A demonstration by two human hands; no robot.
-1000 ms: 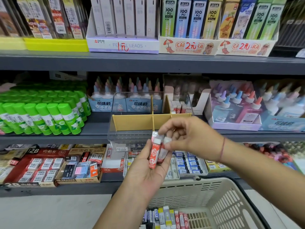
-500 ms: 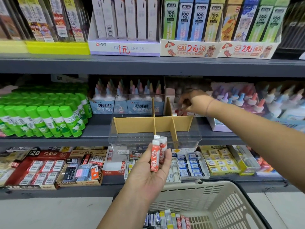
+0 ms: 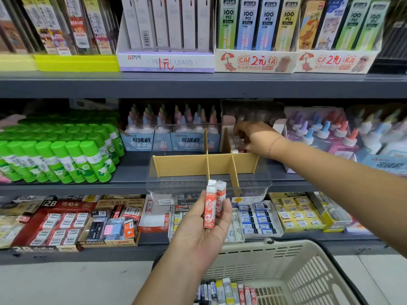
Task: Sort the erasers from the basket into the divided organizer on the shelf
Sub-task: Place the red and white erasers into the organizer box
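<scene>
left hand [image 3: 199,235] grips erasers [image 3: 210,209] | right hand [image 3: 258,139] in organizer [image 3: 176,187] back-right cell, grip unclear

Organizer [image 3: 176,188] on shelf [image 3: 130,172], glue sticks [image 3: 66,159] left; basket [image 3: 290,271] below (erasers [image 3: 226,291] inside); right hand [image 3: 257,137] in rear-right compartment.

A: Any readable print on the top shelf?

B: Yep. "PENCIL LEADS" on the white display box [image 3: 165,62], with a red handwritten "1元" right over it. "100 PCS" and "0.7mm" on the lead packs [image 3: 247,23] next door. Big red "2元" on both cream trays [image 3: 255,61].

A: And lower down?

B: "可洗的" on the blue glue cartons [image 3: 141,143]. "Storag" on a label at the front of the clear organizer [image 3: 176,186], cut off after that. "2B" and "吃铅虫" on the red eraser carton [image 3: 66,204], "4B ERASER" on the brown carton [image 3: 92,243]. Print on the red-and-white erasers [image 3: 210,208] too small to make out, sadly.
</scene>
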